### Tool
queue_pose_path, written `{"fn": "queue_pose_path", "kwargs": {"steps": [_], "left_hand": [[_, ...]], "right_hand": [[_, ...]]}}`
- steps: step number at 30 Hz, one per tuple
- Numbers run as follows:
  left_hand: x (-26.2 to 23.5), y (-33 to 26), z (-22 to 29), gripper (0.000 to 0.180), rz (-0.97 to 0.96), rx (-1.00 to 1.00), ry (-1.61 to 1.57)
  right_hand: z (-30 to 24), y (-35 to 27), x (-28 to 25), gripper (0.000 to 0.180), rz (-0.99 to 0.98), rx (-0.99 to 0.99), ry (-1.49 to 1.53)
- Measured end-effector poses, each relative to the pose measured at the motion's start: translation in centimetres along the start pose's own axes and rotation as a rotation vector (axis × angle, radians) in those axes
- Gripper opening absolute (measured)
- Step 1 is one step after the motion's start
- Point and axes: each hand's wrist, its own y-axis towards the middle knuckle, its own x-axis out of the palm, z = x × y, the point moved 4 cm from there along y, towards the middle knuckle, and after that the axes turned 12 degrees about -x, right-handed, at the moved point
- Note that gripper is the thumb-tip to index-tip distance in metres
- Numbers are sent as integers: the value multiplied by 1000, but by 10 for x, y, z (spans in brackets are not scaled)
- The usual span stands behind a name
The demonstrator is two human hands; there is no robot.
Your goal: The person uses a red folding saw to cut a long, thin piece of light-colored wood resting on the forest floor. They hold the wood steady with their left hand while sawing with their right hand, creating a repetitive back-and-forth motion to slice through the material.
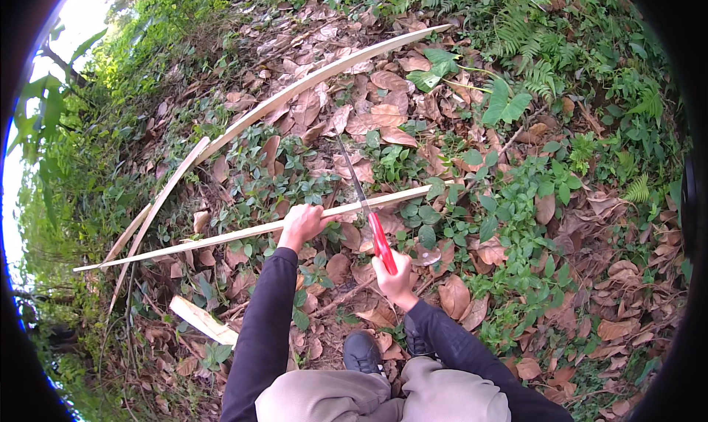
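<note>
I judge the cut in hand goes best if the saw (363, 201) stays square across the slat (258, 229), stroked lightly so the thin strip neither splits nor springs, with the hold kept close beside the blade. My left hand (302, 223) is clamped around the slat just left of the saw, arm extended forward; my right hand (396, 278) is closed on the saw's red handle, wrist low, blade reaching up and across the slat. The slat lies on leaf litter, below two longer curved strips (324, 74).
</note>
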Motion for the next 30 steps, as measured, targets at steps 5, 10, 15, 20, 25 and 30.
{"fn": "queue_pose_path", "kwargs": {"steps": [5, 10, 15, 20, 25, 30], "left_hand": [[0, 5, -3, 34, -46, 25, -6], [-2, 8, -4, 36, -35, 29, -20], [-1, -1, -3, 51, -74, -21, 12], [-5, 5, 2, 39, -18, 21, -27], [-2, 8, -10, 34, -62, 24, 25], [-1, 11, 1, 34, -73, 22, 0]], "right_hand": [[-6, 2, 0, 23, -43, -16, -40], [-42, -108, -67, 20, -147, -67, -79], [-34, -78, -47, 18, -108, -79, -123], [2, 15, 13, 22, 52, 46, 79], [-12, -31, -9, 24, -62, -6, -40], [-54, -107, -61, 22, -143, -108, -119]]}}
